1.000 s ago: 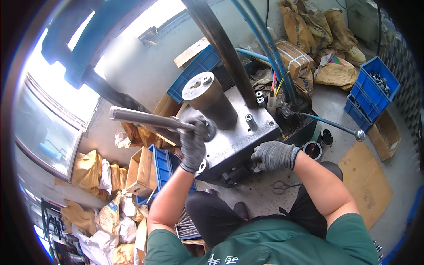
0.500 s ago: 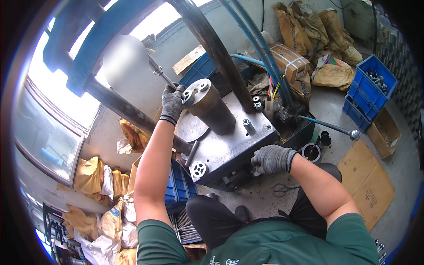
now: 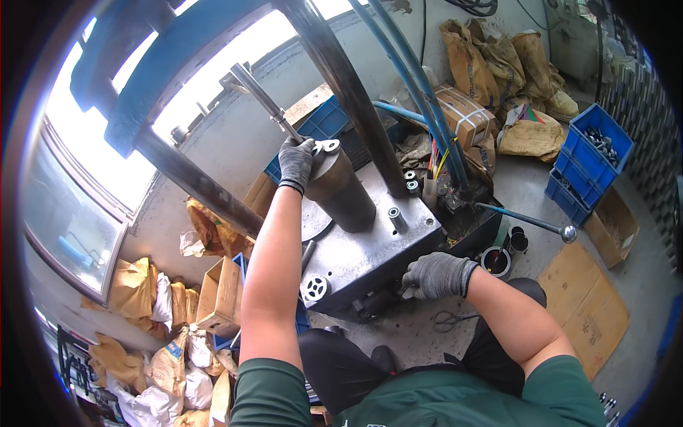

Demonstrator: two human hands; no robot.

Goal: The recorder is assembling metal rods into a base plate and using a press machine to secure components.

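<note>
My left hand (image 3: pixel 295 165), in a grey knit glove, is closed around the lower end of a slim steel shaft (image 3: pixel 257 92). The shaft tilts up and to the left. The hand is at the top of a thick steel cylinder (image 3: pixel 348 199), which stands on a metal press table (image 3: pixel 356 256). Ring-shaped metal pieces (image 3: pixel 330 145) lie on the cylinder's top, partly behind the glove. My right hand (image 3: pixel 437 276), gloved alike, has its fingers curled at the table's front edge; what they grip is hidden.
On the table are a short bushing (image 3: pixel 396 218), a spoked disc (image 3: pixel 315 287) and a round plate (image 3: pixel 314 222). Dark press columns (image 3: pixel 348 92) rise behind. A ball-ended lever (image 3: pixel 530 217) juts out right. Blue bins (image 3: pixel 587 164) with metal parts stand far right, scissors (image 3: pixel 448 322) on the floor.
My left hand has moved slightly right with the shaft, now covering more of the rings on the cylinder. More of the shaft shows. The view has shifted a little; my right hand stays put.
</note>
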